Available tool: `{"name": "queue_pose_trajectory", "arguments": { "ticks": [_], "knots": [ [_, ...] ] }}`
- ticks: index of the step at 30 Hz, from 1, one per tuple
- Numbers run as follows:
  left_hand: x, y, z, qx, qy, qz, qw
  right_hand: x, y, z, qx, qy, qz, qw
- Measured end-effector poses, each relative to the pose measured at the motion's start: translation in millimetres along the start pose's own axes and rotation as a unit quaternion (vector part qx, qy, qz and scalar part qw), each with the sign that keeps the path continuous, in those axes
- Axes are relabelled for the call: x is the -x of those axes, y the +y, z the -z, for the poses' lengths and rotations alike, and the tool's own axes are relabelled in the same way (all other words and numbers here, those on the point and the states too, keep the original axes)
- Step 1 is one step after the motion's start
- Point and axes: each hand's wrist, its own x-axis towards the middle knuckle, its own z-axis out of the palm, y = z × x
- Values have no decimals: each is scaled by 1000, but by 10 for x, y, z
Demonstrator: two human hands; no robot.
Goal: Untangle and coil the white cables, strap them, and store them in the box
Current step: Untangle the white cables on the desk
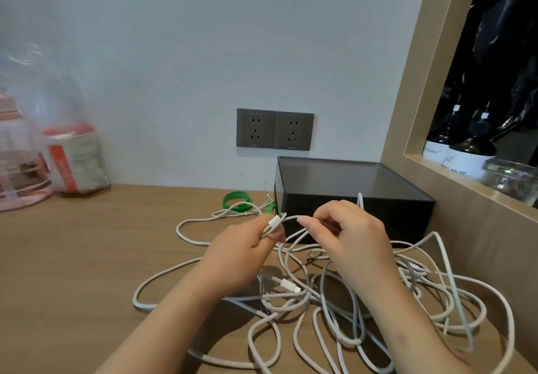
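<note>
A tangle of white cables sprawls over the wooden desk in front of me. My left hand pinches a white connector end and folded cable strands near the black box. My right hand grips the same cable a little to the right, with a loop rising above its fingers. The black box stands against the wall with its lid on. A green strap lies coiled left of the box. A loose connector lies below my hands.
Two grey wall sockets sit above the box. At the far left stand a clear plastic bag with a red and white packet and a pink container. A wooden niche at the right holds dark bottles and a glass jar.
</note>
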Motion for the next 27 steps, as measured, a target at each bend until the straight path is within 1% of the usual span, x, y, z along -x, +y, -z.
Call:
{"name": "queue_pose_trajectory", "arguments": {
  "ticks": [1, 2, 3, 5, 7, 9, 10, 11, 12, 13, 14, 16, 18, 21, 23, 25, 27],
  "knots": [
    [1, -2, 3, 39, 15, 17, 999, 3, -6, 11, 5, -20, -4, 1000],
    [-4, -7, 7, 108, 26, 45, 993, 6, -17, 29, 19, -43, -7, 999],
    [-9, -17, 14, 198, 36, 76, 976, 5, -28, 53, 44, -66, -11, 997],
    [-39, -53, 50, 357, 58, 133, 923, -8, -48, 120, 109, -96, -14, 989],
    [-63, -102, 94, 448, 84, 173, 873, -23, -71, 169, 161, -89, -22, 983],
    [-67, -123, 129, 518, 96, 193, 828, -31, -64, 188, 213, -56, -50, 974],
    [-70, -126, 137, 542, 97, 199, 811, -33, -29, 183, 249, -29, -66, 966],
    [-68, -120, 143, 553, 96, 202, 802, -37, 10, 184, 277, 5, -81, 958],
    [-67, -111, 147, 548, 97, 200, 807, -40, 48, 187, 281, 37, -92, 954],
    [-63, -102, 140, 523, 99, 195, 824, -47, 75, 193, 261, 53, -107, 958],
    [-66, -96, 125, 486, 100, 188, 848, -56, 89, 192, 212, 55, -121, 968],
    [-71, -78, 86, 416, 98, 180, 886, -61, 83, 139, 68, 35, -131, 988],
    [-69, -56, 49, 391, 98, 184, 897, -46, 13, 69, -22, 5, -111, 994],
    [-67, 1, 45, 404, 100, 192, 889, -6, -76, -26, -87, -33, -71, 993],
    [-77, 21, 63, 437, 104, 208, 869, -2, -89, -43, -103, -55, -59, 991],
    [-84, 20, 80, 472, 108, 231, 844, 13, -86, -41, -90, -82, -36, 992],
    [-81, 12, 88, 478, 114, 239, 838, 37, -111, -52, -42, -121, -4, 992]
  ]
}}
